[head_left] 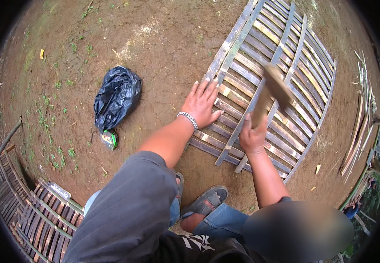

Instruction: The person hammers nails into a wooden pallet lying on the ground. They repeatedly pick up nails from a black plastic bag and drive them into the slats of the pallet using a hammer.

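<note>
On the ground in front of me lies a slatted bamboo panel (302,115), its many crosswise slats joined to several long strips. My left hand (202,104), with a chain bracelet at the wrist, rests flat with fingers spread over the panel's left edge. My right hand (253,135) is wrapped round the wooden handle of a hammer (277,86). The hammer's head is blurred and held above the middle of the panel. Nails, if any, are too small to make out.
A black plastic bag (118,94) lies on the soil at left, with a green and black tape measure (110,139) beside it. More slatted bamboo panels (45,219) are at lower left. Loose bamboo strips (359,122) lie at right. My sandalled feet (207,200) stand just below the panel.
</note>
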A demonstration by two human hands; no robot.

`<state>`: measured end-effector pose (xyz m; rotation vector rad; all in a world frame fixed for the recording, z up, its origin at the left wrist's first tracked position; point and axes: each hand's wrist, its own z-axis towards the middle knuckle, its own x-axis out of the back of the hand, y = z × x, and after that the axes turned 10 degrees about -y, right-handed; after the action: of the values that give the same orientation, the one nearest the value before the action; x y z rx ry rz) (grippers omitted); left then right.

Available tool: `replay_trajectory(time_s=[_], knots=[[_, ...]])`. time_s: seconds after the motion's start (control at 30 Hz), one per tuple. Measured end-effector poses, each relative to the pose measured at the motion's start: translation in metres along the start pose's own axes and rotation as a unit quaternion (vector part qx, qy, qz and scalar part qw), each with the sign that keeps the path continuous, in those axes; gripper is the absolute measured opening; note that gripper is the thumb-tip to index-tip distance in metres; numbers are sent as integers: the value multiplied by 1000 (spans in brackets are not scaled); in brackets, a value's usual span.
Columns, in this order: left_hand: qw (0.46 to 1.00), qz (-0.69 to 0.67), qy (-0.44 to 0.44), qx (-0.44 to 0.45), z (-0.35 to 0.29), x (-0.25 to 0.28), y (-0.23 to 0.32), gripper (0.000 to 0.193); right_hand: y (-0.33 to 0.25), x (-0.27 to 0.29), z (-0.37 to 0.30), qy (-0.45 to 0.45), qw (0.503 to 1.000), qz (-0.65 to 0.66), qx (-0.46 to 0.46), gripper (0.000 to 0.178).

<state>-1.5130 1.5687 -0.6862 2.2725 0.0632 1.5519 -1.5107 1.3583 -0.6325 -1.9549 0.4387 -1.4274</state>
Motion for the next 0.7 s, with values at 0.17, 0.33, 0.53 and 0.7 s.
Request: replay_trajectory(time_s=[0.17,0.33,0.53,0.7], knots=[[1000,11,-12,5,-1,4,2,86,8,5,-6,34,995,-82,46,55],[1000,-1,10,-8,-3,2,5,85,8,2,5,-151,977,-103,-106,56],[998,-25,-23,-57,-22,32,-15,79,2,16,-33,-4,996,3,-91,56],[990,-133,32,-34,-70,121,-77,23,32,51,-81,5,978,3,-211,57]])
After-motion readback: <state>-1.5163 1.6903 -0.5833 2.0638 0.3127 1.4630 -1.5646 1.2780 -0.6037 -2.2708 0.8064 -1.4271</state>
